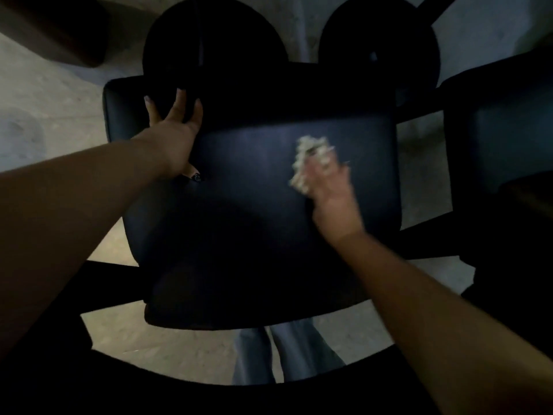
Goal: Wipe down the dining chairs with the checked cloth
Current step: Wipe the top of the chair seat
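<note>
Cloth (311,163) blurred, pattern unreadable | right hand (332,190) grips | chair (254,205) dim

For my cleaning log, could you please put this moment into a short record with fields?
lighting: dim
chair seat: dark, padded
left hand: fingers spread, resting on the seat's far left edge
right hand: grips the checked cloth, bunched, on the seat; blurred
neighbouring chair: to the right, untouched
floor: pale
</note>
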Demonstrator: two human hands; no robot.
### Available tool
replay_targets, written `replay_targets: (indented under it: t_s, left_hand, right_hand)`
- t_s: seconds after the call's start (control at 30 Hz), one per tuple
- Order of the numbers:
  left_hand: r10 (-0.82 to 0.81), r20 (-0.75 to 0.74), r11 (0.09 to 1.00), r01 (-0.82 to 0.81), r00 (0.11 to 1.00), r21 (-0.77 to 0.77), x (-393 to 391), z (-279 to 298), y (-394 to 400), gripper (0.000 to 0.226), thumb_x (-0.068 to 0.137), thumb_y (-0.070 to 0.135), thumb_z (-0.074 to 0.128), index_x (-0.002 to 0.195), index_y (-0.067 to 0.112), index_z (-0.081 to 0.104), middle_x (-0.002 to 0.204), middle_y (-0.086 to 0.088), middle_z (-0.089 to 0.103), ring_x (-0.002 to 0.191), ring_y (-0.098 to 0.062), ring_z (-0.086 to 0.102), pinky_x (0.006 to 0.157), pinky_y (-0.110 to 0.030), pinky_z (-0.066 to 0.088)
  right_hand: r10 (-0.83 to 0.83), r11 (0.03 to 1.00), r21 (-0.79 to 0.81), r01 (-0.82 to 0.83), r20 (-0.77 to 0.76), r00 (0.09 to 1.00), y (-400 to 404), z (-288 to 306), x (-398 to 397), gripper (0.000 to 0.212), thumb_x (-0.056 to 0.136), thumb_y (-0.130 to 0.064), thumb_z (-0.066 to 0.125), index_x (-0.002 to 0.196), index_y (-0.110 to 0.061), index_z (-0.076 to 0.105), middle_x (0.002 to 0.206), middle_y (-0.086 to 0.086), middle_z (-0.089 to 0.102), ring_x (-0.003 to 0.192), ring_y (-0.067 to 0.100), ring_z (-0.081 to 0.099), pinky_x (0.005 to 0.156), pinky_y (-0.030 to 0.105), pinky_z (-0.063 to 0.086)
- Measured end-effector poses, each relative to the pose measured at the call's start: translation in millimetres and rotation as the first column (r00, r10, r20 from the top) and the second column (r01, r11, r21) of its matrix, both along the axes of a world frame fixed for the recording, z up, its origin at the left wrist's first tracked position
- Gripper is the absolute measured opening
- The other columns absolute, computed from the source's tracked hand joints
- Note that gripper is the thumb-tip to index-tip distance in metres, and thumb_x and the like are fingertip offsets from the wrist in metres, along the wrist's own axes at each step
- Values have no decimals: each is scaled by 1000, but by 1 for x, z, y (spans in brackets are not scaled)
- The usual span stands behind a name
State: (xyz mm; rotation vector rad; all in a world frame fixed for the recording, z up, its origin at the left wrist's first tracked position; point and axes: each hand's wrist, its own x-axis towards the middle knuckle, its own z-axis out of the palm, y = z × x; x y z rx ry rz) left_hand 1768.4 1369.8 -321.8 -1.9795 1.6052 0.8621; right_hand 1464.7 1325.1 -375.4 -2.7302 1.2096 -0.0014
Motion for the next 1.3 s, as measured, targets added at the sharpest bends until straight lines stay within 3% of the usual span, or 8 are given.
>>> replay_targets:
  t_s: [0.23,0.4,0.53,0.67,0.87,0.97,1.13,1.3]
  left_hand:
    - [166,4,986,-166,986,-26,-16,-4,3,129,71,21,85,152,9,-15,158,-24,-15,146,-40,-17,114,-65,0]
    - [62,8,998,-62,998,-31,-24,0,15,111,85,19,71,152,10,-17,156,-31,-14,145,-42,-17,116,-62,-4]
    - [40,-58,996,-36,998,81,-3,10,5,130,72,31,84,152,20,-18,157,-24,-19,142,-52,-7,119,-54,2]
    - [40,-56,994,-33,998,108,0,11,4,138,65,33,89,152,25,-18,157,-22,-21,141,-56,-5,119,-55,7]
    - [169,-243,984,-151,955,89,-53,36,12,130,70,39,85,154,13,-11,159,-21,-16,146,-43,-8,121,-42,10]
    - [233,-590,952,-306,773,-25,-80,59,9,122,73,24,84,154,12,-7,162,-14,11,148,-22,15,118,-24,17]
    - [340,-877,796,-601,340,75,-101,106,14,106,47,29,80,144,16,38,118,3,61,98,5,61,91,-13,47]
    - [401,-871,707,-700,283,98,-123,132,19,81,55,30,94,127,17,58,115,-1,68,105,-7,64,95,-29,52]
  right_hand:
    - [-760,635,109,765,-90,643,-4,12,11,75,80,1,46,150,-3,19,160,10,6,145,38,-7,115,40,-3]
    - [-138,976,168,138,-10,990,157,10,84,61,92,-10,13,151,-4,1,155,20,19,142,35,23,118,48,13]
    - [575,809,275,-520,-183,798,148,16,80,57,91,-14,17,144,-6,37,150,13,37,140,35,30,113,53,21]
    - [680,728,259,-635,-150,718,67,17,25,52,85,-8,32,130,-9,58,136,10,55,128,36,47,102,52,37]
    - [34,715,680,-164,200,979,26,69,22,49,71,17,44,104,-3,73,114,13,68,127,27,48,107,26,32]
    - [-296,679,734,22,246,923,11,108,51,28,78,12,58,95,-3,73,87,-3,56,95,17,54,78,3,36]
    - [-559,400,910,110,147,816,-19,164,46,43,83,0,63,122,-11,50,95,5,60,81,12,59,71,23,48]
    - [-585,442,878,186,125,801,-29,205,9,43,78,-5,70,114,-21,54,93,-2,52,81,9,54,69,21,47]
